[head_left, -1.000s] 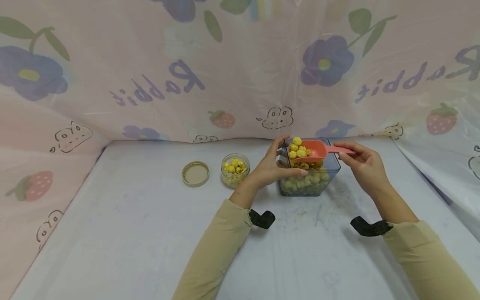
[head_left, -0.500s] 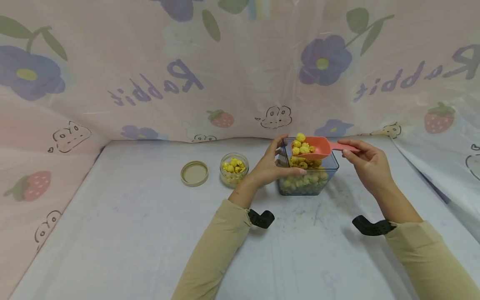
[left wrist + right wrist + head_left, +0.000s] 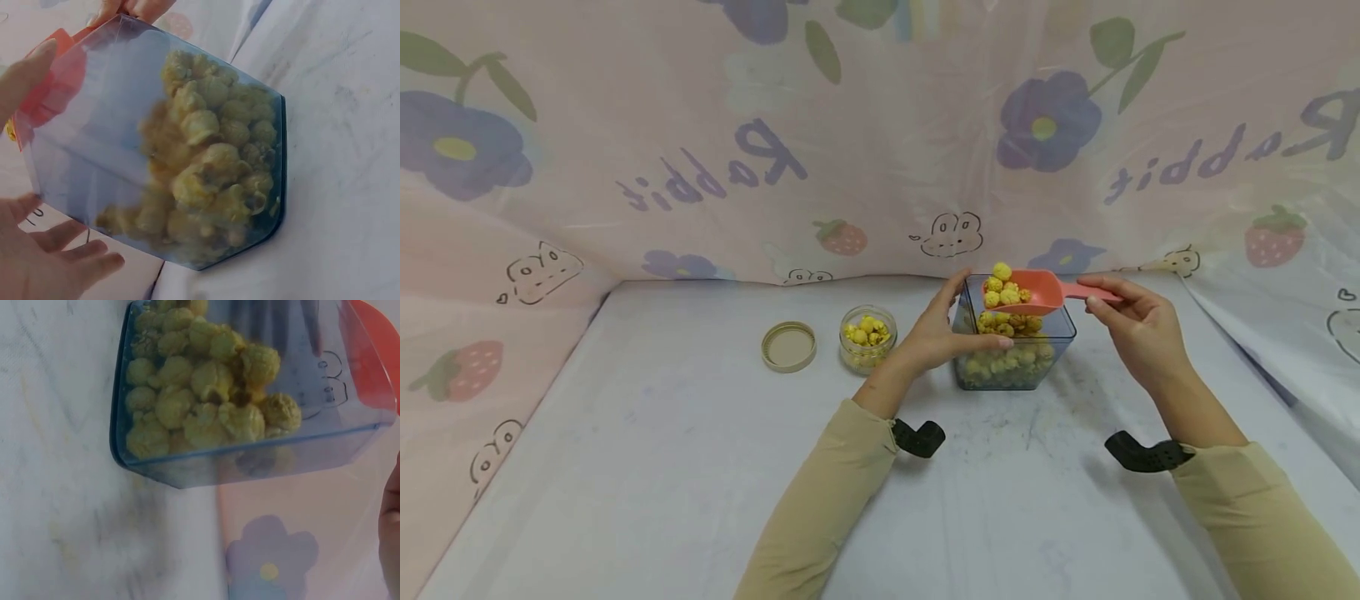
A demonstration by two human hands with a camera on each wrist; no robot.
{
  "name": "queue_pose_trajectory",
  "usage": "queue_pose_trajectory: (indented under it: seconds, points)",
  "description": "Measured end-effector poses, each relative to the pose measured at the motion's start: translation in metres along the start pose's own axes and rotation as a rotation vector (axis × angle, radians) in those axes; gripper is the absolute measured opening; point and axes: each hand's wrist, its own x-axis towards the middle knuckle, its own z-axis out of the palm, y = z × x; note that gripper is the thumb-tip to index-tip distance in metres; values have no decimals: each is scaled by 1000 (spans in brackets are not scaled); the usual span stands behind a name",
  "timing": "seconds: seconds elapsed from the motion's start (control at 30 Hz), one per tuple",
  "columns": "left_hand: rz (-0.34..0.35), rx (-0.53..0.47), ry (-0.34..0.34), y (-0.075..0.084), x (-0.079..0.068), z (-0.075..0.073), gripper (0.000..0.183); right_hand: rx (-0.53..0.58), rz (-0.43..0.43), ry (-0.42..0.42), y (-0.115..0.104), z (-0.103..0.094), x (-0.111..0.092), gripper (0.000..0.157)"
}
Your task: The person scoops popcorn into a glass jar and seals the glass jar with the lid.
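A clear blue-tinted plastic container point(image 3: 1051, 357), partly filled with yellow popcorn point(image 3: 219, 150), stands upright on the table. My left hand point(image 3: 928, 337) holds its rim from the left, the thumb along the front and the fingers spread at the left side and back. With my right hand point(image 3: 1138, 325) I pinch the handle of a coral-red scoop point(image 3: 1047, 290), held over the container's opening. Several popcorn balls point(image 3: 1003, 287) are heaped at the scoop's front end. Through the container's wall the right wrist view shows the popcorn point(image 3: 206, 381) piled at the bottom.
A round glass jar point(image 3: 851, 357), uncovered and holding popcorn, is left of the container, close behind my left forearm. Farther left lies a round gold-rimmed lid point(image 3: 788, 347). A patterned curtain point(image 3: 880, 167) hangs along the table's back edge.
The scoop with its popcorn has risen slightly out of the container and shifted a little right, then nearly stopped. My left hand keeps its place on the rim.
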Motion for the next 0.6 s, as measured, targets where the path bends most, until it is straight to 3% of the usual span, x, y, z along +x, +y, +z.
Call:
queue_pose_trajectory:
  seconds: [0.2,0.6]
  points:
    - [6,113,34,5,-7,-4,109,41,-18,-10,-3,6,0,26]
    - [17,170,92,5,-20,-18,109,44,-35,-52,-7,17,-2,26]
